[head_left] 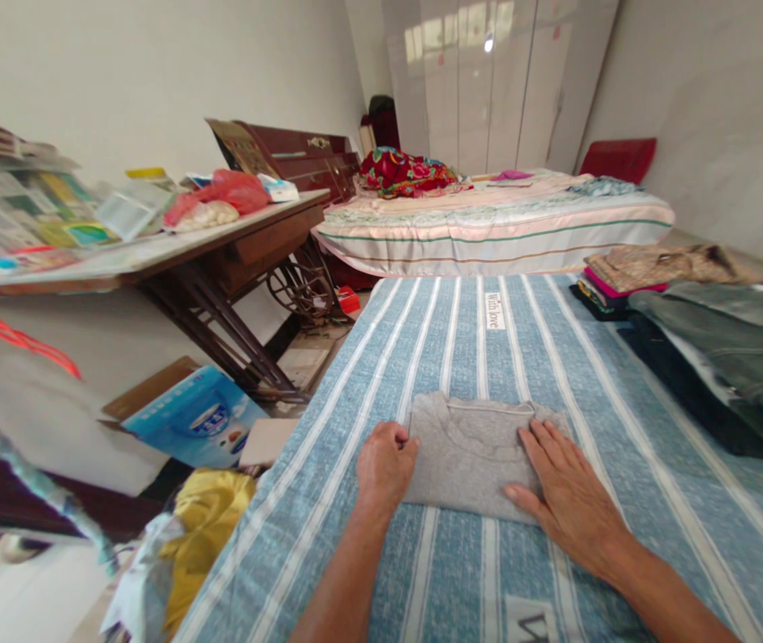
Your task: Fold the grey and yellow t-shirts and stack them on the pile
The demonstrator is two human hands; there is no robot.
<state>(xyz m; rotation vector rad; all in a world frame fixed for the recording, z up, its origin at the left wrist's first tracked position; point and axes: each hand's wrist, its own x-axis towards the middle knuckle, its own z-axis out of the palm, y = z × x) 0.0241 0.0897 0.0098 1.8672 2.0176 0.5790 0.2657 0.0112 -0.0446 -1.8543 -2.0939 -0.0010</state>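
We have a grey T-shirt folded into a soft, roughly rectangular bundle in front of us, its fabric finely flecked and its ribbed round collar lying along the far side. Our left hand is curled nearly closed at the shirt's left edge, thumb close against the bent fingers; whether it pinches the fabric we cannot tell. Our right hand is open, palm down and fingers extended, resting flat on the shirt's right side without gripping it. Beneath lies a blue sheet with a mottled weave, white stripes and printed lettering. To the right we see a small stack of folded clothes and, nearer, a larger dark green garment, thick and creased. On the left stands a table with dark legs, a crumpled red plastic bag on top; a blue box and rumpled yellow cloth sit lower down. Beyond, a pale bed bears a red floral blanket before a glossy wardrobe.
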